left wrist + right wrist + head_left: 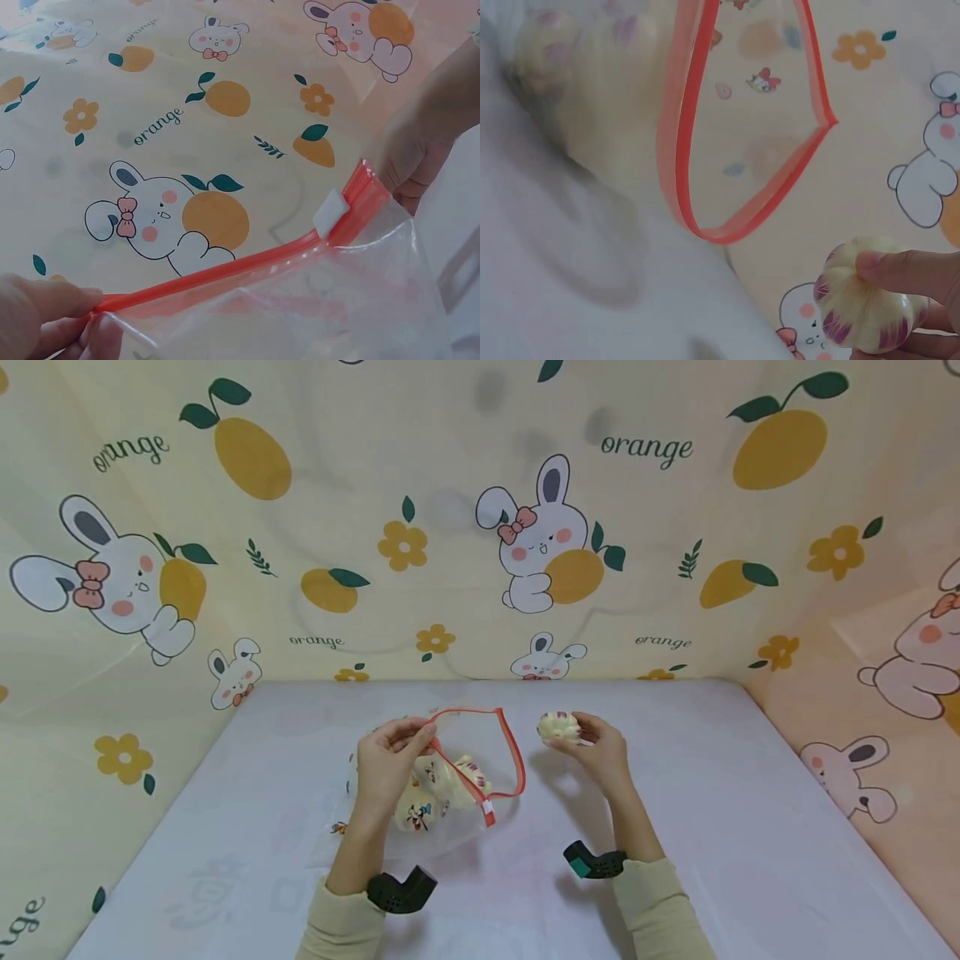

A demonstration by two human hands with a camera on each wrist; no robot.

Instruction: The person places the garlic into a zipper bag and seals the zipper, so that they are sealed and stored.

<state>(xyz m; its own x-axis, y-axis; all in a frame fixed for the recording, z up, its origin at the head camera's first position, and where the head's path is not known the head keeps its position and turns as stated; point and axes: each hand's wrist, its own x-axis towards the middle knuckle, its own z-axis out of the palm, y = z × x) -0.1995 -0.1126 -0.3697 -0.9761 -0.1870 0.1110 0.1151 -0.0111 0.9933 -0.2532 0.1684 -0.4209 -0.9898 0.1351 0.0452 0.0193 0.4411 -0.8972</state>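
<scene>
My left hand (390,760) pinches the red zip edge of a clear plastic zip bag (512,752) printed with small cartoon figures. Its mouth gapes toward the right, and a white slider (331,213) sits near one end of the zip. Inside the bag lie several pale bulbs with purple marks (472,772), partly hidden by the print and the left hand. My right hand (602,752) holds one garlic bulb (866,296), cream with purple streaks, between thumb and fingers. That bulb is above the table, apart from the bag's opening and to its right.
A white-covered table (750,843) spreads under both hands. Behind and beside it hangs a cream cloth (450,460) with rabbits and oranges. Each wrist wears a black camera mount, the left one (402,890) and the right one (594,861).
</scene>
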